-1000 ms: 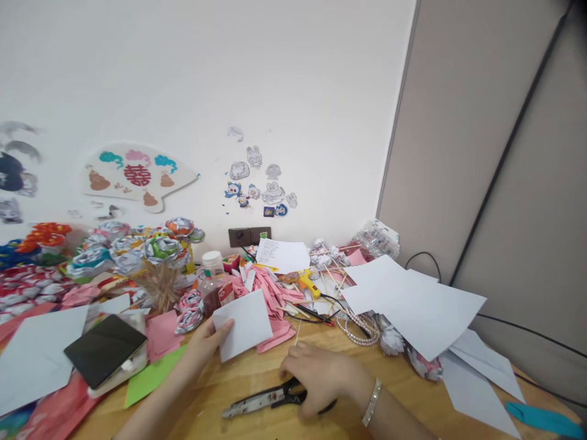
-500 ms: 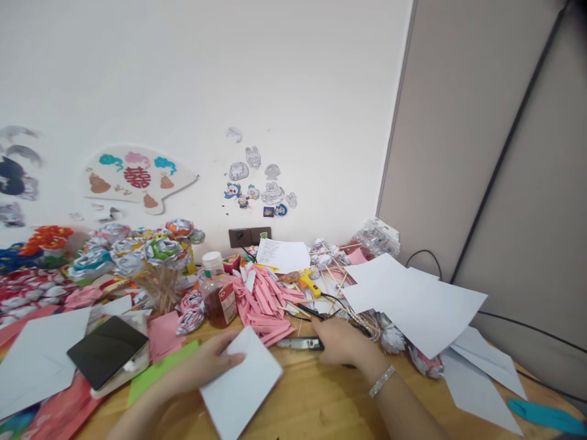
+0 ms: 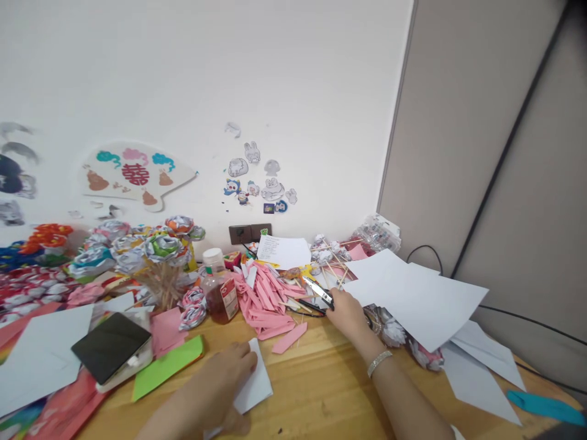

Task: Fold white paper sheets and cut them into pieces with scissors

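My right hand (image 3: 346, 315) is closed around the handles of a pair of scissors (image 3: 318, 290). Their metal blades point up and to the left, above the sticks and clutter behind. Down at the front of the table, my left hand (image 3: 222, 382) lies palm down with its fingers curled over a piece of white paper (image 3: 259, 386), gripping it. The hand covers the paper's left part. A heap of pink paper strips (image 3: 263, 299) lies beyond my left hand, with one loose pink strip (image 3: 290, 338) nearest to the two hands.
A bottle of amber liquid (image 3: 219, 299) stands left of the pink heap. Paper flowers (image 3: 165, 249) crowd the back left. A black-topped device (image 3: 111, 345) and green paper (image 3: 169, 366) lie at left. White sheets (image 3: 417, 299) overhang clutter at right, near a yellow glue gun (image 3: 306, 272).
The scissors have risen from low over the table and swung up to the left in my right hand. My left hand has shifted over the white paper, which shows less now.
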### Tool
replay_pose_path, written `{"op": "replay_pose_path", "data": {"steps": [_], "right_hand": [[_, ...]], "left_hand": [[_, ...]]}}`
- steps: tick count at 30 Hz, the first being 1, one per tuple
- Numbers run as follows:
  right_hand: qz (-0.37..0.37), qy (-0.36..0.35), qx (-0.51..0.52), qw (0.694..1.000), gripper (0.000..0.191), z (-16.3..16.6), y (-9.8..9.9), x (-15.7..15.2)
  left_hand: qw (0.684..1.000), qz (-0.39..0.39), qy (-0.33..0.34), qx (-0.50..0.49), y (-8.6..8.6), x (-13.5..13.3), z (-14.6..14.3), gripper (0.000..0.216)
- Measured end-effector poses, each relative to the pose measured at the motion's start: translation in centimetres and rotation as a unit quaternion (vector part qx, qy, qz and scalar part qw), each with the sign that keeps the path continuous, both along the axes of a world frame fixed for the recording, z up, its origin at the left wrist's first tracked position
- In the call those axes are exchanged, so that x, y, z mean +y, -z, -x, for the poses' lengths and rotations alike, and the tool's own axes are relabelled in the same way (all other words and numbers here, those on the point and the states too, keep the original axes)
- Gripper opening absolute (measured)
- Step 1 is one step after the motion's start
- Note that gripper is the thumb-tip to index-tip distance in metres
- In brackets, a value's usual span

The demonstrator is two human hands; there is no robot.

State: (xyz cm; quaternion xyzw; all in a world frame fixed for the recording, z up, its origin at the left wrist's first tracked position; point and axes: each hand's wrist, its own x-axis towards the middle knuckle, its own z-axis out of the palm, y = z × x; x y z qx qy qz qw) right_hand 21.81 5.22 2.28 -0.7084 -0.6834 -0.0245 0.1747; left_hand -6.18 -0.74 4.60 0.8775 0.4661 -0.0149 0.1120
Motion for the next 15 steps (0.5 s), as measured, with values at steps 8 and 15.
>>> {"op": "replay_pose_path", "data": {"steps": [8, 15], "right_hand": [[-0.026, 0.001, -0.01, 1.0, 0.023, 0.9, 1.2, 0.4], [-0.038, -0.004, -0.018, 0.999, 0.027, 0.8, 1.5, 0.5]], "left_hand": [[0.999, 0.027, 0.035, -0.009, -2.2, -0.8, 0.3, 0.032], [0.991, 0.09, 0.057, -0.084, -2.6, 0.0, 1.6, 0.027]]}}
